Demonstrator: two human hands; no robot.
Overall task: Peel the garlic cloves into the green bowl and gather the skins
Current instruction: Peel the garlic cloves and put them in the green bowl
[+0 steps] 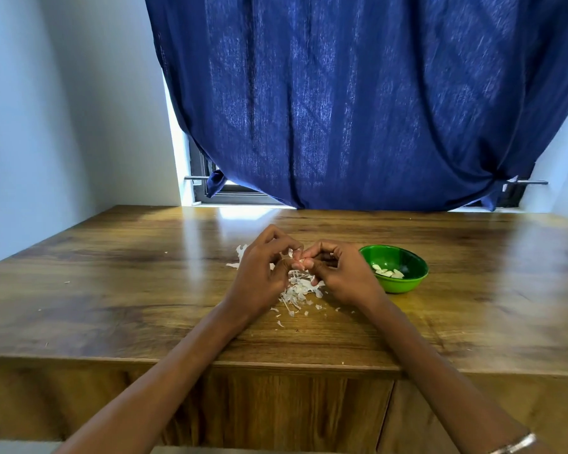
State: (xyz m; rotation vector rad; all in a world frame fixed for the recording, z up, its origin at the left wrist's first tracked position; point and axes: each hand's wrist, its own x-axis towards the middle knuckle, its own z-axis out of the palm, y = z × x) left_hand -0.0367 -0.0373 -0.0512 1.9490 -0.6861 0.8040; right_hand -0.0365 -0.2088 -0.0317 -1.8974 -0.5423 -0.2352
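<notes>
While both of our hands meet above the middle of the glossy brown wooden table [112, 290], we hold a small pale garlic clove [298, 259] between them. Our left hand [263, 273] curls its fingers around the clove from nine o'clock, thumb and forefinger pinching it. Our right hand [343, 276] closes on the same clove from three o'clock, its fingertips bent in and touching the clove's skin. How much of the clove is already bare, we cannot tell, since the fingers cover most of it.

Directly under the hands, toward six o'clock, lies a loose heap of thin white papery garlic skins [297, 291], with a few flakes strewn nearer the table's front edge and a couple of larger scraps at ten o'clock of the left hand. At three o'clock of the right hand, just beside it, stands the round green plastic bowl [407, 283], upright, with several peeled whitish cloves [387, 271] lying in its bottom.

A silver bangle [515, 444] circles our right wrist at five o'clock. At twelve o'clock, beyond the table, a dark blue cloth curtain [358, 93] hangs over a window.
</notes>
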